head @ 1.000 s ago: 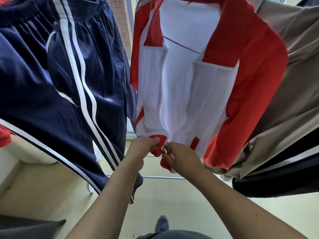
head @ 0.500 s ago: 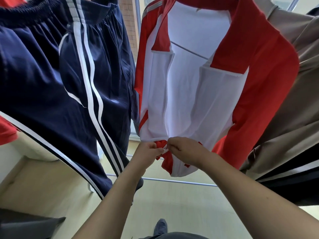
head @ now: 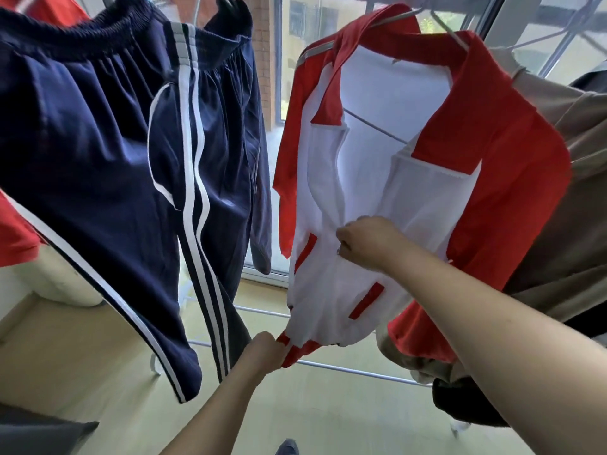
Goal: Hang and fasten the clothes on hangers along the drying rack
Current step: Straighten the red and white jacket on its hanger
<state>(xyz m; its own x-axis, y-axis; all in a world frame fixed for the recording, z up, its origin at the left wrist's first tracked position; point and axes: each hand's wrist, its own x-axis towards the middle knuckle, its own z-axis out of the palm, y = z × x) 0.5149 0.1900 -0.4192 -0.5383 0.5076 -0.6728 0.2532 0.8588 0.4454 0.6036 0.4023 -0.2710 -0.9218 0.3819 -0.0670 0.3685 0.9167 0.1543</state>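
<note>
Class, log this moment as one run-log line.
left hand: grips jacket hem | right hand: pinches zipper pull midway | red-and-white jacket: on hanger, upper front open

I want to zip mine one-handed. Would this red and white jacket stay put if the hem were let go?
Probably not. The jacket looks soft and floppy, puckering where the right hand pinches the zip. It likely needs the left hand holding the hem taut. It seems light and may swing on its hanger.
</note>
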